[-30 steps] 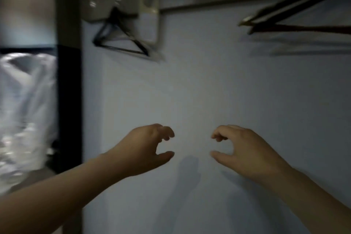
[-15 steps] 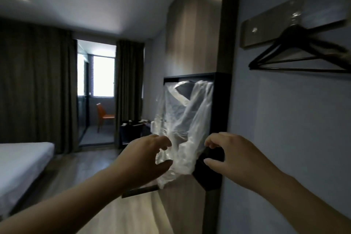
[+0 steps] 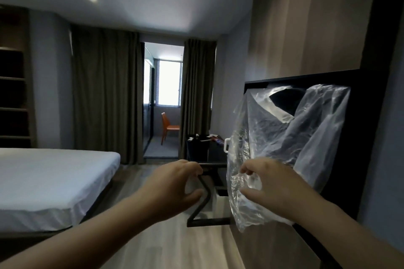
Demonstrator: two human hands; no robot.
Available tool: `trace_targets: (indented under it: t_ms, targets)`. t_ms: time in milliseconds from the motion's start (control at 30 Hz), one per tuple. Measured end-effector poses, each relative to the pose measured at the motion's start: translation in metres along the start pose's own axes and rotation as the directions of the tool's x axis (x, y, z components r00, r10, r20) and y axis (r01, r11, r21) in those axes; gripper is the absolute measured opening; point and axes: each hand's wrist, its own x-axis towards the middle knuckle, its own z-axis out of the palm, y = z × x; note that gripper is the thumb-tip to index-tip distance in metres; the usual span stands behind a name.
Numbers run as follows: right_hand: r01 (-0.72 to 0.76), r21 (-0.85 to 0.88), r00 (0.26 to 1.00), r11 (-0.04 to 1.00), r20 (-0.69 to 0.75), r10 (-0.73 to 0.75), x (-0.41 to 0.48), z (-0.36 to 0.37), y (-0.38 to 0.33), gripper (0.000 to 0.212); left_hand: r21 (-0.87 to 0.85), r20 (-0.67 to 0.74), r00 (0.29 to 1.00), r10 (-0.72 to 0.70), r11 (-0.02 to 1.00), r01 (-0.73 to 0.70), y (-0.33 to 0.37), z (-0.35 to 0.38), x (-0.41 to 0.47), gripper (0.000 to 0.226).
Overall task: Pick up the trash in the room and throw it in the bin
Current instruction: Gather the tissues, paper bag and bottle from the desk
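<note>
A clear, crumpled plastic bag (image 3: 284, 137) hangs over a dark garment in a black-framed niche on the right wall. My right hand (image 3: 269, 185) is raised in front of the bag's lower part, fingers and thumb loosely curled with a gap between them, holding nothing. At the same height to its left, my left hand (image 3: 175, 185) has the same loose curl and is also empty. Further back, a black container (image 3: 196, 148) with white scraps at its top stands by the desk; I cannot tell whether it is the bin.
A white bed (image 3: 43, 170) fills the left side. A dark desk with a Z-shaped leg (image 3: 203, 199) juts from the right wall. Wooden floor runs between them toward brown curtains (image 3: 105, 94) and a balcony with an orange chair (image 3: 168, 126).
The view has swung left from the hanger wall to the room. Both hands kept the same raised, loosely curled pose; the plastic bag now lies behind my right hand.
</note>
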Motion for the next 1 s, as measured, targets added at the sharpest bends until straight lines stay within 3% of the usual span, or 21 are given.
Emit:
trace_targets:
  t_ms: [333,533,1000]
  targets:
    - [0.092,0.040,0.995,0.995,-0.049,-0.090,0.166,0.058,0.065,0.038,0.083,-0.038,0.998,-0.057,0.995,0.060,-0.088,0.033,0.131,0.034]
    - [0.134,0.071,0.991,0.988,0.006,-0.135,0.253,0.114,0.074,0.036,0.091,-0.034,0.994,-0.102,0.990,0.105,-0.163,0.068,0.187,0.036]
    - [0.101,0.057,0.992,0.993,0.069,-0.105,0.498,0.253,0.050,0.035,0.044,-0.029,0.995,-0.092,0.995,0.094,-0.417,0.122,0.335,0.040]
